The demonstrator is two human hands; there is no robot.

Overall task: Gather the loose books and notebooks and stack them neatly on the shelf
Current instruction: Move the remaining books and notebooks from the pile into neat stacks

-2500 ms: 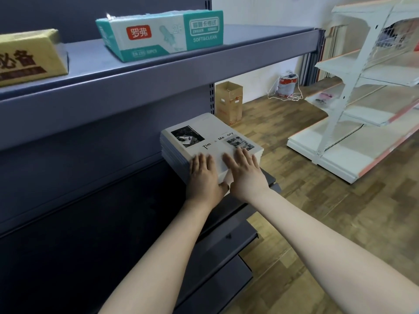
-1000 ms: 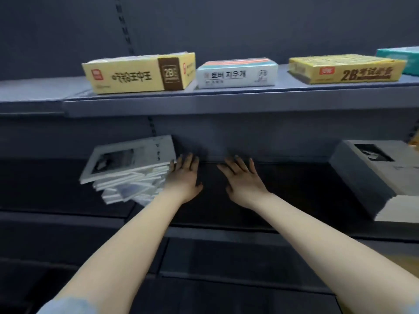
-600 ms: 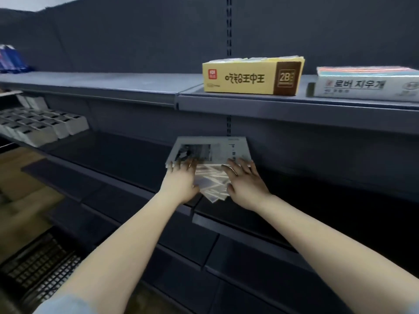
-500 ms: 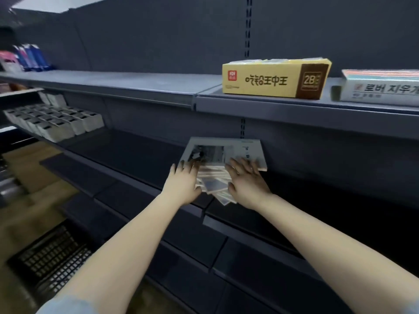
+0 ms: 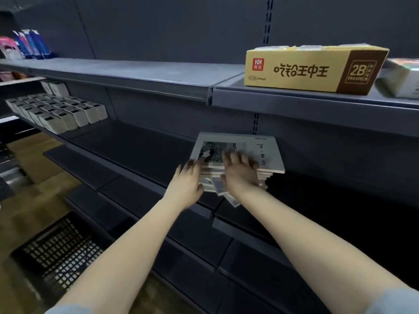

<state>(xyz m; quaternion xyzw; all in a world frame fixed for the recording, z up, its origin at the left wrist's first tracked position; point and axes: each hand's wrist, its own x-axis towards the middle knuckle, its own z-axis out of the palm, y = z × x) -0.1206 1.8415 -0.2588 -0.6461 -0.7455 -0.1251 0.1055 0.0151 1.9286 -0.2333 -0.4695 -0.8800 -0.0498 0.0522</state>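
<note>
An untidy pile of grey-white notebooks (image 5: 263,152) lies on the dark middle shelf (image 5: 140,150), its lower books fanned out and sticking over the front edge. The top cover shows a dark photo and thin lettering. My left hand (image 5: 186,184) touches the pile's left side with straight fingers. My right hand (image 5: 240,175) rests on the top cover with spread fingers, its thumb against the front of the pile.
A yellow carton (image 5: 313,69) stands on the upper shelf (image 5: 136,71) above the pile. Rows of small white boxes (image 5: 59,112) fill the middle shelf's left end. A black plastic basket (image 5: 59,252) sits on the wooden floor at lower left.
I left a squared-up stack at the right end and turned left to this untidy pile. Both hands went from the bare shelf onto it; my right hand has now slid onto the top cover.
</note>
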